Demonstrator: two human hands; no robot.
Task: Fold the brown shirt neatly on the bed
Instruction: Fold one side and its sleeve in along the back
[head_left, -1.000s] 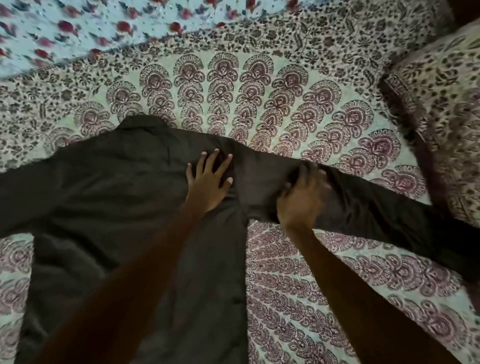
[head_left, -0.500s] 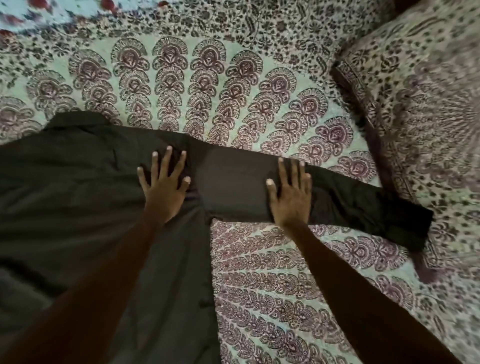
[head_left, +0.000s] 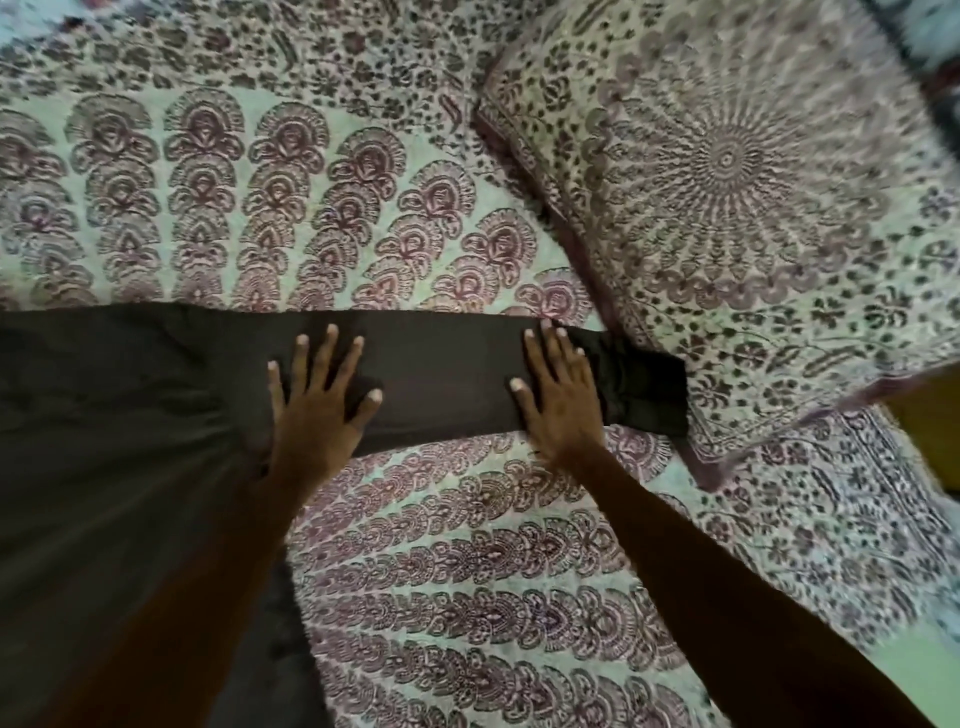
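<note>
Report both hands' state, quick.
Left hand: open, flat on the brown shirt.
Right hand: open, flat on the sleeve.

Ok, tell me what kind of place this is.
Most likely a bedroom: a brown shirt lies spread on a bed with a printed bedsheet, and a matching pillow rests at the right.

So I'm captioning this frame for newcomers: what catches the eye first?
The dark brown shirt spread at left, its sleeve stretched right toward a patterned pillow. Both hands press that sleeve flat: left hand near the shoulder, right hand near the cuff. Underneath, a busy paisley bedsheet.
</note>
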